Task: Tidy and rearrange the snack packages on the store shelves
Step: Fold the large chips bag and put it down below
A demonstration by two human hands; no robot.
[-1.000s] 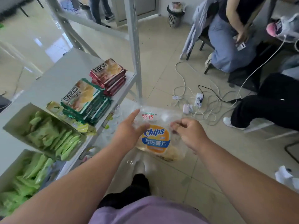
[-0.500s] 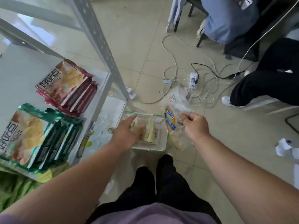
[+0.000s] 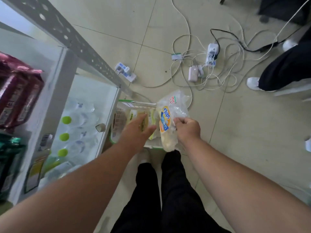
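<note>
Above the white floor basket (image 3: 117,118), beside the shelf's corner post: left hand (image 3: 134,132) reaching in, fingers straight and spread, over yellow snack packets (image 3: 133,115). Right hand (image 3: 187,128) pinching the clear "Chips" bag (image 3: 166,121), hanging at the basket's right edge.

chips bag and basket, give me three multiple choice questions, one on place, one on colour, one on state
1. Where is the basket?
A. on the floor beside the shelf
B. on the top shelf
C. on a chair

2. What colour are the bottle caps on the low shelf?
A. red
B. lime green
C. black

3. What is the right hand doing?
A. hanging idle
B. pressing flat on the floor
C. pinching the chips bag

Answers: 1 A, the basket sits on the tiles by the shelf post. 2 B, three round lime green caps show. 3 C, its fingers curl on the clear bag, while the left hand reaches open over the basket.
</note>
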